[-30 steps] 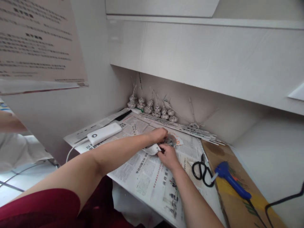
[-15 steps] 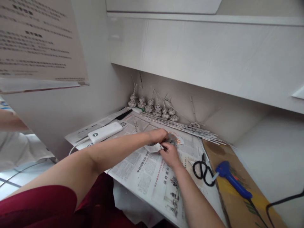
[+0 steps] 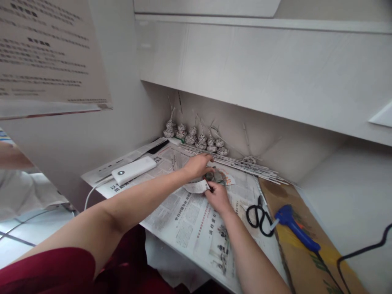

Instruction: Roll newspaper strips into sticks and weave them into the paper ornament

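Note:
My left hand (image 3: 198, 166) hovers over the newspaper-covered table with its thumb and fingers apart. Nothing shows between them. Just below and to the right, my right hand (image 3: 218, 197) is closed on a curved piece of printed paper (image 3: 196, 187), pinched at its right end. Between the hands lies something small and dark that they partly cover. Beyond my right hand is a pale paper piece with orange print (image 3: 228, 178), lying on the newspaper (image 3: 186, 220).
Several woven paper gourds (image 3: 201, 141) line the back wall, behind thin paper rods (image 3: 245, 164). Black-handled scissors (image 3: 259, 218) and a blue glue gun (image 3: 297, 228) lie right, by cardboard (image 3: 278, 196). A white power bank (image 3: 134, 169) with a cable lies left. Another person's arm (image 3: 14, 157) shows at far left.
My left hand has lifted slightly away from my right hand, and its fingers have spread from a closed grip. My right hand keeps hold of the paper. The view has shifted slightly.

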Demonstrator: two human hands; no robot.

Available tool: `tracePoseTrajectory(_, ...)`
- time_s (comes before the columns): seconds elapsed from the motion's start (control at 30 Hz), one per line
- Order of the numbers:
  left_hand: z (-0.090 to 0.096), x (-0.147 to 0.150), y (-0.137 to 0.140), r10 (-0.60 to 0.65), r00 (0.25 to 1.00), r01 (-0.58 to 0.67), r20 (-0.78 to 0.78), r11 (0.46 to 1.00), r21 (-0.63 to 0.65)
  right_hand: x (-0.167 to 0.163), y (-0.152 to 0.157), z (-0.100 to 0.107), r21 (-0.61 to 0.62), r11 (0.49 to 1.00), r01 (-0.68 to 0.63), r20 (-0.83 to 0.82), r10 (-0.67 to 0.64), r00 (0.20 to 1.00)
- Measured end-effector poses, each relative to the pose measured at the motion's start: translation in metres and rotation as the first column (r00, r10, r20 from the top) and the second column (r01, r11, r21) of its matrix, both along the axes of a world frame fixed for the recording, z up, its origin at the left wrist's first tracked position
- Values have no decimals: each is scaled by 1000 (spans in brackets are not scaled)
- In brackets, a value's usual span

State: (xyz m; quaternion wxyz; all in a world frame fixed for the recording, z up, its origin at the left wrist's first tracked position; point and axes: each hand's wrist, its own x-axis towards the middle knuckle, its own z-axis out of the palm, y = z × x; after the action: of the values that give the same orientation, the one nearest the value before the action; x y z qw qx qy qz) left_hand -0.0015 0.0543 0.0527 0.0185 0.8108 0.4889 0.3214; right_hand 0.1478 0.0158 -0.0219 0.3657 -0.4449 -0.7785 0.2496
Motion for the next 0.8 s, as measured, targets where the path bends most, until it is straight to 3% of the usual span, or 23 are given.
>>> tracePoseTrajectory(0.1,3,-12,-28,-65,962,102,264,986,-128,1,2,0,-112,993,26,-124,-40,991)
tracePoseTrajectory(0.2,-5,-25,-58,-189,934,310,304,852,-422,3,6,-1,-262,964,52,-271,-125,954)
tracePoseTrajectory(0.27,-12,-34,-71,-207,942,317,263,803,-504,4,7,-1,-342,936,89,-319,-205,925)
tracePoseTrajectory(0.4,-26,-48,-75,-166,967,240,193,848,-473,4,6,5,-467,880,84,-407,-298,863)
tracePoseTrajectory(0.53,-36,-49,-67,-131,938,236,321,920,-314,3,3,8,-479,878,4,-413,-229,882)
tracePoseTrajectory(0.6,-41,-44,-62,-144,878,305,457,903,-301,3,2,7,-448,894,33,-335,-201,921)
tracePoseTrajectory(0.73,-46,-30,-56,-164,670,521,724,799,-301,1,1,4,-344,939,23,-252,-115,961)
tracePoseTrajectory(0.8,-45,-25,-54,-142,604,529,785,807,-261,0,0,5,-329,944,6,-244,-91,966)
